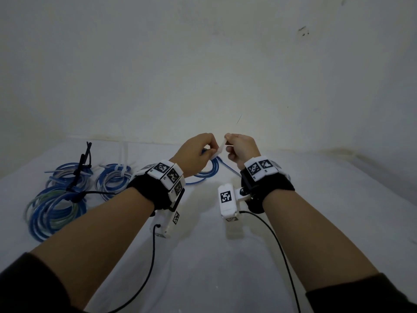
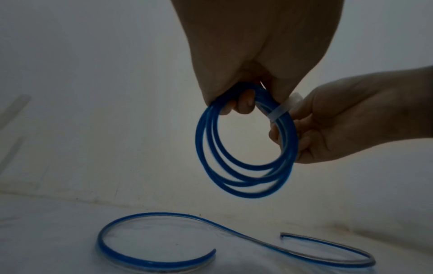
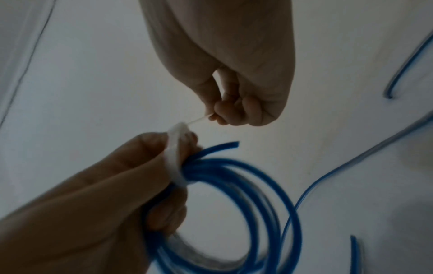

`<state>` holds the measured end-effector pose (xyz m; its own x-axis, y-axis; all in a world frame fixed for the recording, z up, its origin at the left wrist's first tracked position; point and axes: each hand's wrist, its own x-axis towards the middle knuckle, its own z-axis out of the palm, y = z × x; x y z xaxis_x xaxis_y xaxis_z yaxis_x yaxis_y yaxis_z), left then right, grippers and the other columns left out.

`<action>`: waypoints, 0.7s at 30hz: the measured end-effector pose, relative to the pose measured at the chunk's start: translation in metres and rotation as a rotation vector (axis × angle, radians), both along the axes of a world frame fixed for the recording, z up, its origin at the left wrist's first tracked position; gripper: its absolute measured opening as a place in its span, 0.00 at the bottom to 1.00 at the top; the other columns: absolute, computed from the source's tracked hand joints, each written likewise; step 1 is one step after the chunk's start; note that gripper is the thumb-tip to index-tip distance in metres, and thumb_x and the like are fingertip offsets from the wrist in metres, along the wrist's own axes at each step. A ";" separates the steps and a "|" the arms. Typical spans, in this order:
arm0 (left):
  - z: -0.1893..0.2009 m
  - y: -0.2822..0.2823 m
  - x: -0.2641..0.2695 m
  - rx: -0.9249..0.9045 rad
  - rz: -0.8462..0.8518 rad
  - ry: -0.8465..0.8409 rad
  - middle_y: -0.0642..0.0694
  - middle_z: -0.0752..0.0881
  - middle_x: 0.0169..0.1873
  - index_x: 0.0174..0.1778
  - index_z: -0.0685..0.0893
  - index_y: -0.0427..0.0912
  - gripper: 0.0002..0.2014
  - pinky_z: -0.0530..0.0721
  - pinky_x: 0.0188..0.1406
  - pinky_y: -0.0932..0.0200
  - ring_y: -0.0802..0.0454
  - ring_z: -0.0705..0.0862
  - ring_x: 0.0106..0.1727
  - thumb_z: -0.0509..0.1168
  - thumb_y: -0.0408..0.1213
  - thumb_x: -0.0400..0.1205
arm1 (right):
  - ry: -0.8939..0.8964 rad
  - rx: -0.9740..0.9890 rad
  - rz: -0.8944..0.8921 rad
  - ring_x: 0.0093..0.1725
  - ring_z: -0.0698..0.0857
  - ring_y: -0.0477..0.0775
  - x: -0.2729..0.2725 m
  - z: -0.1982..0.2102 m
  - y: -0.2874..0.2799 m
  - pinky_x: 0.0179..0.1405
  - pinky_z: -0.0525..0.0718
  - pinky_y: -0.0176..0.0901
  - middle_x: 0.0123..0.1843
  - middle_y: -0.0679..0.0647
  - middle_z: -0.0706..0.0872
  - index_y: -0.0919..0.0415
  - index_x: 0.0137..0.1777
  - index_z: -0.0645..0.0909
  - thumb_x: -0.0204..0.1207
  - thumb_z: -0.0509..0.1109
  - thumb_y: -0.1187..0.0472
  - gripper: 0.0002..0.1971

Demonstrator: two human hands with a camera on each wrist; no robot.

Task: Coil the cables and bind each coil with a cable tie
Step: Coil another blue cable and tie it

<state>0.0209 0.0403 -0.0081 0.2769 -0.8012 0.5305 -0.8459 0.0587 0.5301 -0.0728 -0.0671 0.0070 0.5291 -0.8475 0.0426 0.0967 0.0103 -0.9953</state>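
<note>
White cloth-covered surface (image 1: pixel 203 256) against a pale wall. Left hand (image 1: pixel 196 154) grips a blue cable coil (image 2: pixel 243 148) held above the surface, fingers curled round it. Right hand (image 1: pixel 241 150) pinches the tail of a white cable tie (image 3: pixel 174 157) looped round the coil. Three bound coils (image 1: pixel 67 188) lie left.

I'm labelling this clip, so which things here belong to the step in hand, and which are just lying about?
In the job now:
- blue coil, held by the left hand
- white cable tie round it, its tail pinched by the right hand

Lying about:
- three bound coils on the white surface
- loose blue cable
</note>
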 end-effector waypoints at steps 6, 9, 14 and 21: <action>0.004 0.005 -0.004 0.015 -0.041 0.112 0.57 0.78 0.30 0.42 0.78 0.42 0.06 0.68 0.25 0.75 0.67 0.72 0.24 0.59 0.31 0.83 | 0.006 0.034 -0.131 0.26 0.73 0.50 0.005 -0.003 -0.008 0.26 0.69 0.39 0.27 0.56 0.77 0.63 0.31 0.79 0.78 0.66 0.67 0.12; 0.005 0.006 -0.009 -0.007 -0.054 0.189 0.59 0.75 0.23 0.42 0.78 0.41 0.06 0.66 0.22 0.74 0.66 0.70 0.20 0.59 0.32 0.84 | -0.009 0.062 -0.165 0.24 0.72 0.51 0.007 -0.002 -0.010 0.25 0.73 0.39 0.25 0.56 0.77 0.64 0.29 0.79 0.77 0.66 0.67 0.14; 0.005 0.007 -0.011 -0.001 -0.091 0.233 0.69 0.78 0.18 0.43 0.78 0.38 0.05 0.66 0.21 0.74 0.64 0.70 0.19 0.58 0.31 0.84 | -0.030 0.116 -0.198 0.23 0.71 0.50 0.008 0.000 -0.014 0.27 0.74 0.37 0.25 0.56 0.74 0.65 0.27 0.76 0.76 0.66 0.69 0.15; 0.001 0.002 -0.011 -0.045 -0.031 0.196 0.57 0.76 0.27 0.44 0.78 0.38 0.07 0.68 0.25 0.74 0.64 0.70 0.22 0.58 0.33 0.85 | -0.104 0.185 -0.151 0.25 0.75 0.49 0.008 -0.005 -0.010 0.27 0.76 0.37 0.28 0.55 0.78 0.65 0.31 0.79 0.78 0.67 0.64 0.13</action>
<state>0.0102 0.0419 -0.0075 0.3538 -0.7878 0.5042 -0.7239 0.1108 0.6809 -0.0644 -0.0770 0.0017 0.3964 -0.9152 -0.0729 0.2130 0.1690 -0.9623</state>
